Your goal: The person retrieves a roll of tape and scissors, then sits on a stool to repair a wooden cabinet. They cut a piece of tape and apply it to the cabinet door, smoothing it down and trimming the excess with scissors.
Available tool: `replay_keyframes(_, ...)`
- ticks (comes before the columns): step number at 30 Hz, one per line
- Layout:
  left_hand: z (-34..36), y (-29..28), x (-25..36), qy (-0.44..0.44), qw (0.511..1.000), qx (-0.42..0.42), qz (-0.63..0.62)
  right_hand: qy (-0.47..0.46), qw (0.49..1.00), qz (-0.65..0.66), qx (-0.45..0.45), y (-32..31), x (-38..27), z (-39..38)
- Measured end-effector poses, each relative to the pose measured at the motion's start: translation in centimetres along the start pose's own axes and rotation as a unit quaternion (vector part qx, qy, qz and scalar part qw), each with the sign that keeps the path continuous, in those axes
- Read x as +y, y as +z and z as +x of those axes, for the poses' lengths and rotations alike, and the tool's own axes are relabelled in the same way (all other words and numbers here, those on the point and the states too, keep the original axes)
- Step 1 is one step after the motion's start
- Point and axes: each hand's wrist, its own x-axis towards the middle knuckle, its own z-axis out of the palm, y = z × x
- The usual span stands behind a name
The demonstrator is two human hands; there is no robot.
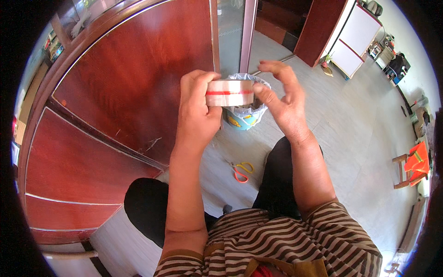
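Note:
A wide roll of clear packing tape (230,93), with a red stripe around its side, is up in front of me. My left hand (199,94) grips its left side, fingers above and thumb below. My right hand (285,94) is raised at the roll's right edge, its fingers spread and its thumb close to the tape. Whether that thumb touches the roll I cannot tell. Below on the floor lies a pair of scissors (242,172) with one yellow and one red handle. Behind the roll stands a small blue bin (242,122) with a white liner, partly hidden by the tape.
Glossy reddish-brown wood panels (152,69) rise close on my left. Grey floor (350,138) stretches to the right. A wooden stool (404,171) with an orange cloth (419,161) stands at the far right. A white cabinet (353,41) is at the back, near a small plant (326,64).

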Motion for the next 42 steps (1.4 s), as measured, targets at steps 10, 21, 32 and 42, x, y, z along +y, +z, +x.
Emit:
replay_keyframes(10,0.2,0.3,0.3,0.005,0.998,0.015,-0.068,0.235,0.87,0.377,-0.216,-0.2,-1.8,-0.8)
replay_keyframes(21,-1.2,1.9,4.0,-0.233,0.876,0.049,-0.419,0.184,0.889,0.413,-0.063,2.3,-2.1,-1.7)
replay_keyframes(32,-1.7,2.5,2.7,-0.253,0.842,0.065,-0.472,0.147,0.901,0.406,-0.052,3.8,-2.2,-2.8)
replay_keyframes(42,-2.1,2.5,2.2,-0.285,0.829,0.067,-0.476,0.121,0.912,0.39,-0.044,4.6,-1.9,-3.7)
